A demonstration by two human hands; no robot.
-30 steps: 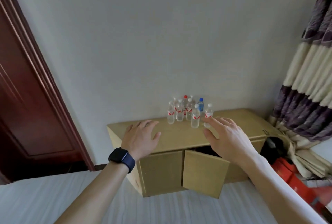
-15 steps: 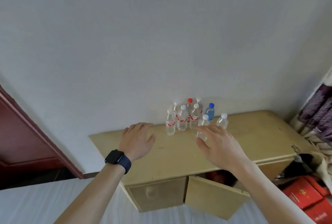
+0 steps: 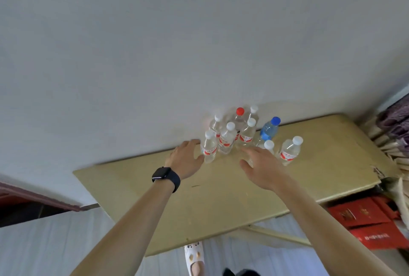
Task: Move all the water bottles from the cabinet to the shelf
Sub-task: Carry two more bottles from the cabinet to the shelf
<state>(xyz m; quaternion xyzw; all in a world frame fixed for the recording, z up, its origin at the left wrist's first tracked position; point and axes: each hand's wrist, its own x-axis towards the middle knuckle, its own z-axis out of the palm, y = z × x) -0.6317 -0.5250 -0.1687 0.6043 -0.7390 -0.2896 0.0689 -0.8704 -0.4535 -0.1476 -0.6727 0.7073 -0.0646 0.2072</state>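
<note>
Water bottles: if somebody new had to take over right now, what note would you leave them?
Left hand: open, fingers beside the front-left bottle, not gripping it.
Right hand: in front of a white-capped bottle, hiding most of it; grip unclear.
Bottles: nine, all upright in a cluster on the cabinet top, by the wall.
Done: none seen moved.
Left: carry all nine to the shelf, which is out of view.
</note>
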